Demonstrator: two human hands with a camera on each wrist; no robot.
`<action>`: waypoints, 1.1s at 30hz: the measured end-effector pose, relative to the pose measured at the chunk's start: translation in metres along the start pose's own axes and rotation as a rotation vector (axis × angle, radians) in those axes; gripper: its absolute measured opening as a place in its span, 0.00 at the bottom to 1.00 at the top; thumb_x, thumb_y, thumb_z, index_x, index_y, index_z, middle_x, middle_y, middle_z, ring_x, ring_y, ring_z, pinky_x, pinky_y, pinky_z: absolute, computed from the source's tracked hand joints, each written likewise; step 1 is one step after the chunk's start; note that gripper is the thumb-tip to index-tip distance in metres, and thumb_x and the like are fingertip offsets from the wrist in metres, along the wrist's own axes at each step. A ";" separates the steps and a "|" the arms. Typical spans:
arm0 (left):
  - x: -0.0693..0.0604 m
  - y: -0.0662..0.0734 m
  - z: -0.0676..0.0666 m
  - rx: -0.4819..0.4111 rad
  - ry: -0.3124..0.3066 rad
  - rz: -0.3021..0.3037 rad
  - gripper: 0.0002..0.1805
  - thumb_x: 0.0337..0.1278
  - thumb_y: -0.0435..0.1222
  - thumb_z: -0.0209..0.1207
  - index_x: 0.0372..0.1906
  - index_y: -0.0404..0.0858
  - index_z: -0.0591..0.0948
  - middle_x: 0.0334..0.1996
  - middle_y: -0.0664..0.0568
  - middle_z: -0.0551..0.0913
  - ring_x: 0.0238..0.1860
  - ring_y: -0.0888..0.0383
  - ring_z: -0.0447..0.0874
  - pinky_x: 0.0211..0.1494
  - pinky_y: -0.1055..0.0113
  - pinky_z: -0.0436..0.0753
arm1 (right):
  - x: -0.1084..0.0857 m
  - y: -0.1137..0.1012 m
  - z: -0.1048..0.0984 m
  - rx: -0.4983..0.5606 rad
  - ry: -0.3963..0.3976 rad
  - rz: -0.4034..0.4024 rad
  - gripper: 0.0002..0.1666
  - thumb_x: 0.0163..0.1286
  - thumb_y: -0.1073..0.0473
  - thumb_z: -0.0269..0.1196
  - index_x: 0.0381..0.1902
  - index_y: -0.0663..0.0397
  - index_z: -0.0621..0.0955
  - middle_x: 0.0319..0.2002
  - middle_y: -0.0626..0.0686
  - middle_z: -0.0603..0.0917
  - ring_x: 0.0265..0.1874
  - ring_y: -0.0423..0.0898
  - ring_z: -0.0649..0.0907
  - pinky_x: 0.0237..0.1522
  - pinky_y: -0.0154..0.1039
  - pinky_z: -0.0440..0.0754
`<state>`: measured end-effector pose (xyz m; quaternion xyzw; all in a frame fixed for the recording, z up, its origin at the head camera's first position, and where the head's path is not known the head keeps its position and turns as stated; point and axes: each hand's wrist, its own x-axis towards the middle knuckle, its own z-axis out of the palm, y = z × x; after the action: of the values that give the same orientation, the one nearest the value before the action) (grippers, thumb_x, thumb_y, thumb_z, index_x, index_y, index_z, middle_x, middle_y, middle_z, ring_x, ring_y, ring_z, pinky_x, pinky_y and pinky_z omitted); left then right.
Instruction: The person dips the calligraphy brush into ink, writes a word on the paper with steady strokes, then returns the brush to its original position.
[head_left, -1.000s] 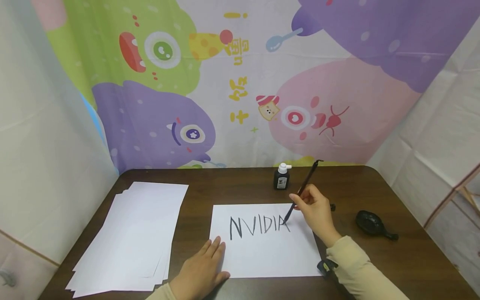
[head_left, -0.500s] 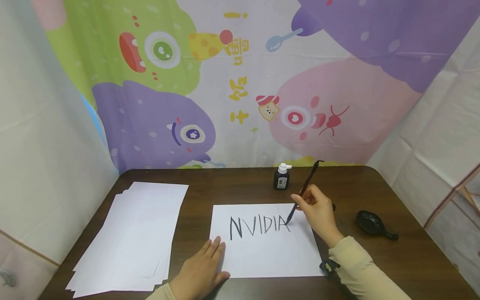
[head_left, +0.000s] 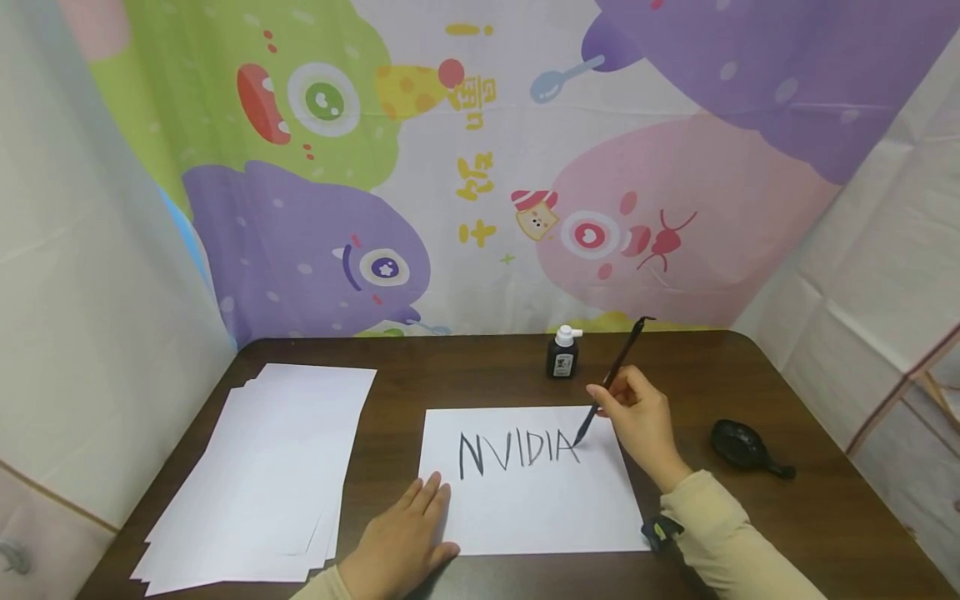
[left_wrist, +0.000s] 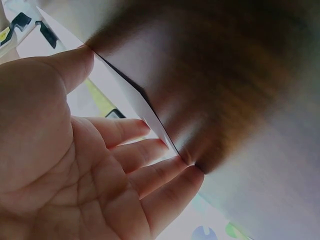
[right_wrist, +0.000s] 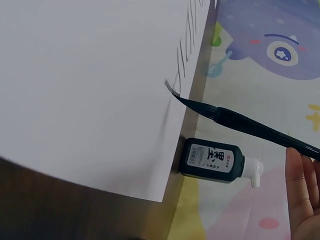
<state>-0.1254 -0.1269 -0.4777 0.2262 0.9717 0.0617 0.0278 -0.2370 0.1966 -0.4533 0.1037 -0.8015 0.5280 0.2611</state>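
My right hand [head_left: 639, 417] pinches a dark writing brush [head_left: 617, 367], its handle slanting up to the right. The brush tip is at the last letter of the black word "NVIDIA" on a white sheet of paper [head_left: 540, 508]. In the right wrist view the bristles of the brush [right_wrist: 197, 106] are bent near the strokes; whether they touch the paper is hard to tell. My left hand [head_left: 401, 533] rests with straight fingers on the sheet's left edge. The left wrist view shows that hand [left_wrist: 100, 160] from the palm side, fingertips along the paper edge.
Behind the sheet stands a black ink bottle [head_left: 562, 360] with a white cap. A dark, handled ink dish [head_left: 742, 446] lies to the right. On the left is a stack of white paper [head_left: 255, 475]. A cartoon-printed curtain [head_left: 480, 283] hangs behind the brown table [head_left: 810, 533].
My right hand and the brush have shifted slightly right, the brush tip moving a little along the letter A. My left hand stays in place on the sheet.
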 end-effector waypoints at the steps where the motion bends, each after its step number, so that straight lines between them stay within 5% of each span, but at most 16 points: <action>1: 0.000 0.000 0.000 0.001 0.000 0.001 0.41 0.58 0.56 0.60 0.67 0.32 0.70 0.70 0.39 0.69 0.68 0.40 0.70 0.63 0.48 0.78 | 0.001 0.001 -0.001 0.012 0.003 -0.002 0.14 0.59 0.64 0.71 0.28 0.61 0.75 0.19 0.55 0.79 0.17 0.39 0.82 0.24 0.33 0.85; 13: 0.002 -0.002 0.004 0.009 -0.007 -0.001 0.41 0.58 0.57 0.59 0.68 0.32 0.70 0.70 0.39 0.69 0.68 0.40 0.70 0.63 0.49 0.78 | 0.009 -0.004 -0.012 0.017 0.037 -0.003 0.13 0.59 0.64 0.71 0.28 0.63 0.75 0.20 0.54 0.79 0.16 0.43 0.83 0.20 0.31 0.83; 22: 0.000 -0.002 0.005 0.011 0.039 0.021 0.40 0.57 0.56 0.60 0.66 0.31 0.71 0.68 0.38 0.71 0.66 0.39 0.73 0.60 0.48 0.80 | 0.023 -0.014 -0.032 -0.029 0.029 -0.015 0.12 0.61 0.64 0.70 0.32 0.63 0.76 0.23 0.52 0.78 0.17 0.34 0.82 0.21 0.31 0.84; 33: 0.000 -0.002 0.003 -0.001 0.027 0.016 0.40 0.57 0.56 0.61 0.67 0.32 0.71 0.69 0.38 0.70 0.67 0.40 0.72 0.59 0.48 0.80 | 0.045 -0.025 -0.061 -0.111 -0.012 0.007 0.13 0.62 0.61 0.70 0.38 0.63 0.78 0.25 0.45 0.78 0.16 0.31 0.81 0.22 0.28 0.82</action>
<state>-0.1259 -0.1283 -0.4811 0.2331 0.9702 0.0654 0.0142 -0.2447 0.2458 -0.3911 0.0897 -0.8314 0.4829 0.2598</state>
